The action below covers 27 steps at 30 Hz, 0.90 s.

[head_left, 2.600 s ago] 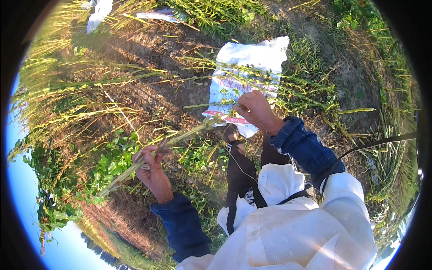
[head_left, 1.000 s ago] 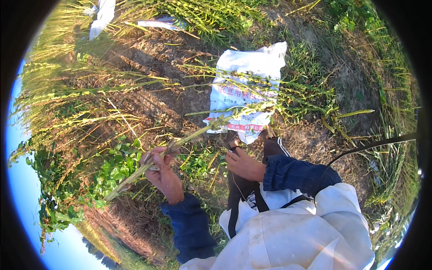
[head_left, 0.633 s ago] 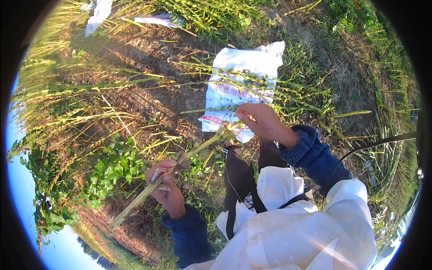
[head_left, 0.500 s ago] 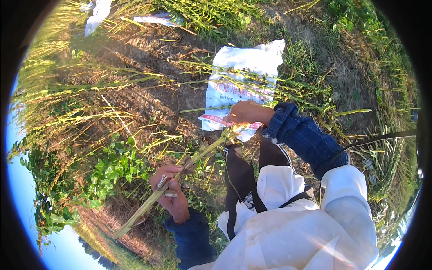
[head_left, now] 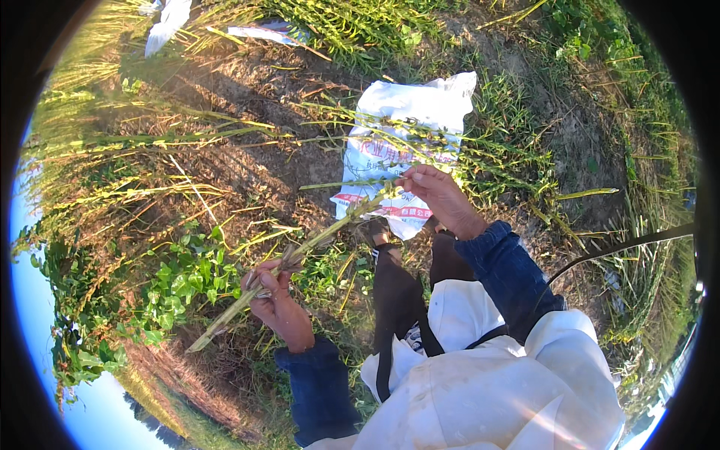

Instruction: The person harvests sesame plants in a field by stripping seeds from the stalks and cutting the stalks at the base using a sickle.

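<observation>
My left hand point(head_left: 274, 300) grips a long green plant stalk point(head_left: 319, 241) near its lower part, and the stalk runs up and to the right. My right hand point(head_left: 436, 196) pinches the upper end of the same stalk, just in front of a white woven sack point(head_left: 405, 135) that lies on the ground. Both sleeves are dark blue, and a white apron covers my front at the bottom of the view.
Cut stalks lie in rows across bare brown soil on the left. Leafy green weeds point(head_left: 176, 281) grow by my left hand. More white sacks point(head_left: 169, 15) lie at the top left. A dark strap crosses on the right.
My right hand went down to my body, then back up to the stalk's top end near the sack. My left hand shifted slightly lower while still gripping the stalk.
</observation>
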{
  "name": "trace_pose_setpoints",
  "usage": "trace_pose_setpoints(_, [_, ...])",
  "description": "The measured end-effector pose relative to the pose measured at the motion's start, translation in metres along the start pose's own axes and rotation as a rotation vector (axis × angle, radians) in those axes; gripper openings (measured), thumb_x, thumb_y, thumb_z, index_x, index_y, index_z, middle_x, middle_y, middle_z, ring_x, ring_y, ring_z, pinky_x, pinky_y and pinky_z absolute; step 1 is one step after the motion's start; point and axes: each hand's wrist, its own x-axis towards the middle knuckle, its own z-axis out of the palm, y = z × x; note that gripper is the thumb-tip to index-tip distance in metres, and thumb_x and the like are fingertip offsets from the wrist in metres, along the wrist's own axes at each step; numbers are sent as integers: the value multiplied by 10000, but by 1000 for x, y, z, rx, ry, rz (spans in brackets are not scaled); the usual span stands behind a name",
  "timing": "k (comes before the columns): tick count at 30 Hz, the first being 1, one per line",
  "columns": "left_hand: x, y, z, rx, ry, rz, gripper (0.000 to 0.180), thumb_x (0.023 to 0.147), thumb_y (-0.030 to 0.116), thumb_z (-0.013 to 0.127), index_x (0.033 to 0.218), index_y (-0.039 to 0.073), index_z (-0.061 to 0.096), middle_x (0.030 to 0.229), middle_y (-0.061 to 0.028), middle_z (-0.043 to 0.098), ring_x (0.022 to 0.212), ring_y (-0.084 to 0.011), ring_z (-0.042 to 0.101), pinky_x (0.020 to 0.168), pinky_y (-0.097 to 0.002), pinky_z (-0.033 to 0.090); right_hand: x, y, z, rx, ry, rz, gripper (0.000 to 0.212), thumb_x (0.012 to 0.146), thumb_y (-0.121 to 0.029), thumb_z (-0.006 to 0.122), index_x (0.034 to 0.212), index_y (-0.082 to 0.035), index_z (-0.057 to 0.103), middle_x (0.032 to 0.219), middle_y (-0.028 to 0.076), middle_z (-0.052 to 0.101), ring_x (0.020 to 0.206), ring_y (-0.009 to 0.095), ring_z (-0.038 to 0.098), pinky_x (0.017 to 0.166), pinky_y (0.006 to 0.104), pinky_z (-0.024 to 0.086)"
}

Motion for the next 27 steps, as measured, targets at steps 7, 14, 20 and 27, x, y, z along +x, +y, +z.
trace_pose_setpoints(7, [24,-10,7,-78,8,-10,262,955,243,513,887,-6,555,897,-85,568,821,-196,625,673,-324,570,-38,-6,-40,659,22,-82,301,948,-233,514,1185,-48,505,532,-35,349,525,95,451,722,328,478])
trace_pose_setpoints(14, [45,-17,6,-86,25,-41,238,955,236,516,948,-2,530,924,-99,583,825,-196,626,698,-329,572,-46,-37,-17,519,-127,-251,416,952,-267,483,1280,-16,427,627,10,462,643,167,556,806,416,495])
trace_pose_setpoints(20, [57,-14,19,-60,20,-33,250,953,243,522,942,-7,531,918,-104,584,805,-190,623,686,-324,568,-68,-38,35,4,-148,-255,378,960,-176,475,1312,-51,412,711,59,549,759,174,592,840,401,462])
trace_pose_setpoints(27, [84,-8,34,-47,-18,28,245,946,237,537,925,-7,544,880,-104,603,725,-171,616,660,-283,539,-91,4,117,-1384,-692,-388,512,889,-224,495,1374,-110,379,725,-48,576,640,195,562,680,369,398])
